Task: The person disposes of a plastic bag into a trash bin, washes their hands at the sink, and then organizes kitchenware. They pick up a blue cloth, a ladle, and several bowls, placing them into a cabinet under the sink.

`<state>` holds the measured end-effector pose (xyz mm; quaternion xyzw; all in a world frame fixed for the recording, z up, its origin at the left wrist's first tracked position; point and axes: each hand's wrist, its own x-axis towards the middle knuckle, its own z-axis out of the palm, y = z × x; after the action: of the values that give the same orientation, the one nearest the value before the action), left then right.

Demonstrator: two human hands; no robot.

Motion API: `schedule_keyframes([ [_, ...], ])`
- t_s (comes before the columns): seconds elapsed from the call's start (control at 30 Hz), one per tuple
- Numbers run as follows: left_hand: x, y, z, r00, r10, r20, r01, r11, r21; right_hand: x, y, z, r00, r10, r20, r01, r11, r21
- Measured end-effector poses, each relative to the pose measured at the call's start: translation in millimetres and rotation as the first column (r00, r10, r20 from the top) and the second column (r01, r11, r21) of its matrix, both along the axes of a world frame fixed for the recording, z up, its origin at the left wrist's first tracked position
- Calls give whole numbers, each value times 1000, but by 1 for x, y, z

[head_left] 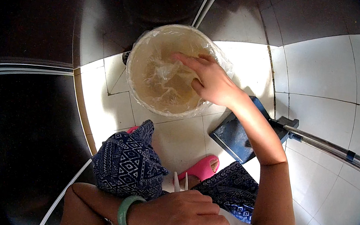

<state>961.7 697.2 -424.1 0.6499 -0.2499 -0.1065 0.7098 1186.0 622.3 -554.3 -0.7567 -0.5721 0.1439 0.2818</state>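
Observation:
My right hand (pixel 212 80) reaches over a round, pale bin (pixel 130 84) lined with clear plastic film (pixel 164 73). Its index finger points into the bin and the thumb stands apart from it; I see nothing held between them. The liner is crumpled inside and folded over the rim. Close to my body, my left hand (pixel 181 217) is closed, with a green bangle (pixel 123 215) at the wrist. Two slim white prongs (pixel 176 182) stick out past its knuckles, belonging to a white two-pronged thing whose rest is hidden by the hand.
A dark blue dustpan (pixel 235 134) with metal poles (pixel 335 150) lies right of the bin, partly behind my right forearm. Dark cabinet panels (pixel 20 107) stand left and behind. Below are pale floor tiles (pixel 164 137), my patterned trousers (pixel 127 164) and a pink slipper (pixel 204 168).

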Motion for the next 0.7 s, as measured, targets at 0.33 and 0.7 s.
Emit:
schedule_keyframes([
  [0.33, 2, 4, 3, 1000, -27, -15, 27, 1000, 7, 3, 22, -20, 997, -74, -37, 76, 997, 34],
  [0.7, 1, 4, 2, 1000, -17, -26, 17, 1000, 5, 3, 32, -22, 977, -64, -205, 73, 997, 37],
])
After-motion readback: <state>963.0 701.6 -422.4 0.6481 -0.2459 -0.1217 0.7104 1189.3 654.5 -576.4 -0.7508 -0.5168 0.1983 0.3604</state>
